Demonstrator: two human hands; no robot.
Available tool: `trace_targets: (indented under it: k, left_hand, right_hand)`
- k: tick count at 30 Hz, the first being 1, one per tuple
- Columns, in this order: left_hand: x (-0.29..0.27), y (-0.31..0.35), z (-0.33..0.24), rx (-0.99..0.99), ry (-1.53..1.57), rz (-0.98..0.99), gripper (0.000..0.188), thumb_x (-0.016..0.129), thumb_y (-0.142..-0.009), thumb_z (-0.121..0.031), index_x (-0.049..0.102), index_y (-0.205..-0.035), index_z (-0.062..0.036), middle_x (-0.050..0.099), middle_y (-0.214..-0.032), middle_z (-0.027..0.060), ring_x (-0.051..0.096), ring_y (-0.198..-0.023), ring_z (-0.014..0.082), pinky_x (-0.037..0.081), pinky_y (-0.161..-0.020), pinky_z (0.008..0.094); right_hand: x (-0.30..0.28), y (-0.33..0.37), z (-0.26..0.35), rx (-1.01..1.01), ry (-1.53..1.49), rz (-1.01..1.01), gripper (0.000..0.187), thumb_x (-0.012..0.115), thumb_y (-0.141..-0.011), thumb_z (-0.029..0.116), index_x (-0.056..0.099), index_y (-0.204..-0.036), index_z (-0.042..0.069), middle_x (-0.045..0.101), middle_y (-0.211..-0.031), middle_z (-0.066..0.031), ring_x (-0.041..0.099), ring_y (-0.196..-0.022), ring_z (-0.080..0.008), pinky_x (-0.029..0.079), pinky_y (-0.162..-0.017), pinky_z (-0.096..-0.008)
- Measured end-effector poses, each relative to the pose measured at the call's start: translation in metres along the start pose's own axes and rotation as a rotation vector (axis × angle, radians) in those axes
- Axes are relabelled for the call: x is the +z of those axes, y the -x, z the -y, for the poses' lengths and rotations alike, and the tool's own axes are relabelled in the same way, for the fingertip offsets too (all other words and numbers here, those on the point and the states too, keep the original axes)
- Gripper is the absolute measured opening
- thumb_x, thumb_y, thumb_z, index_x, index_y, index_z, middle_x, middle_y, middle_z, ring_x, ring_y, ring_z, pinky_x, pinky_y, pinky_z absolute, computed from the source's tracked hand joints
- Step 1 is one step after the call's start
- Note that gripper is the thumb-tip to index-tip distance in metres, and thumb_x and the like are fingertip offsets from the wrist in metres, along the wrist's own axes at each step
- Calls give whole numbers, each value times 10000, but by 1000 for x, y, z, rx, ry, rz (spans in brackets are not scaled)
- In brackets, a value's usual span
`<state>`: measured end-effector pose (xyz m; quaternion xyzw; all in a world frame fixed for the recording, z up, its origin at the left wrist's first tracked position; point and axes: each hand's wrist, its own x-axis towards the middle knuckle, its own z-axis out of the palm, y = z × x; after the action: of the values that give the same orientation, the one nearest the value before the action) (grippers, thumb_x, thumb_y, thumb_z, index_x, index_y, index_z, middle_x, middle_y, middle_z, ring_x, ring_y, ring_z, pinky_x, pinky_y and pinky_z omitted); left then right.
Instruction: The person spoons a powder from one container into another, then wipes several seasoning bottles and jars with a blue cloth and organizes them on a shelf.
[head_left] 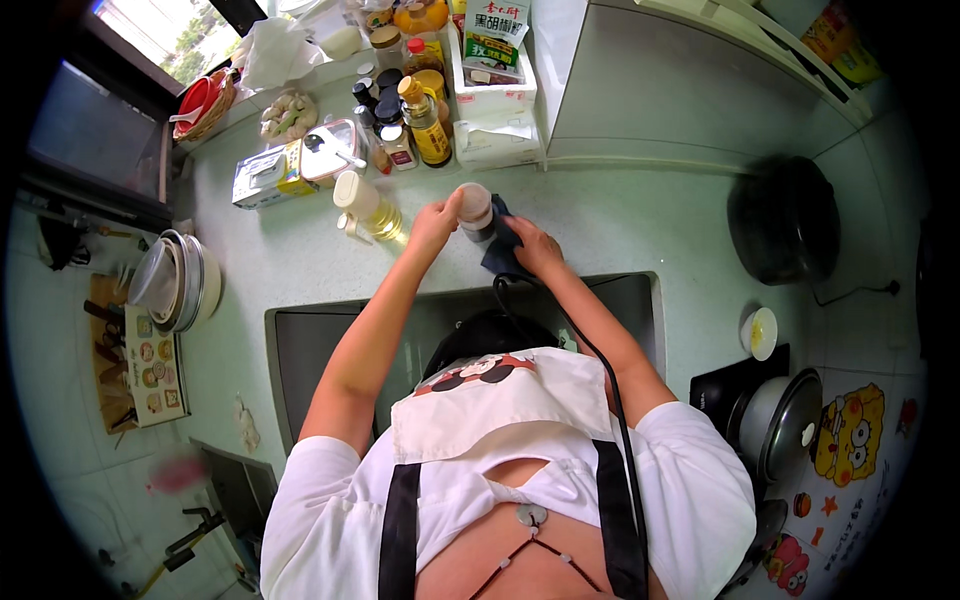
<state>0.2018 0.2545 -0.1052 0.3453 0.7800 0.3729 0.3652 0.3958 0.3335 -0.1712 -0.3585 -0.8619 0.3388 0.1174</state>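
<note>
On the counter beyond the sink, my left hand (434, 232) closes on the side of a small jar (477, 212) with a pale lid and dark lower part. My right hand (537, 247) grips a dark blue-grey cloth (500, 258), which lies against the jar's right side. Some of the cloth is hidden under my fingers. Just left of my left hand stands an oil bottle (381, 214) with a cream top and handle, yellow oil inside.
Behind are a seasoning bottle (427, 125) among several jars, a white box (498, 140) and a yellow-and-white carton (270, 178). The sink (310, 345) lies under my forearms. Stacked bowls (205, 280) stand left; a black pot (783, 222) and a small bowl (762, 333) stand right.
</note>
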Motion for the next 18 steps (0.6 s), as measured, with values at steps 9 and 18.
trace_targets:
  k: [9, 18]
  left_hand:
    - [16, 20, 40, 404, 110, -212, 493, 637, -729, -204, 403, -1118, -9, 481, -1069, 126, 485, -1002, 217, 369, -886, 333]
    - [44, 16, 18, 489, 164, -270, 670, 739, -599, -144, 390, -1158, -18, 478, -1065, 136, 485, -1006, 264, 388, -873, 335]
  right_hand:
    - [-25, -2, -24, 51, -500, -106, 453, 512, -672, 46, 539, -1120, 103, 594, -1024, -139, 572, -956, -253, 427, -840, -313]
    - [-73, -21, -6, -19, -309, -294, 442, 590, -714, 141, 514, -1148, 98, 558, -1108, -150, 530, -1025, -318, 424, -858, -332]
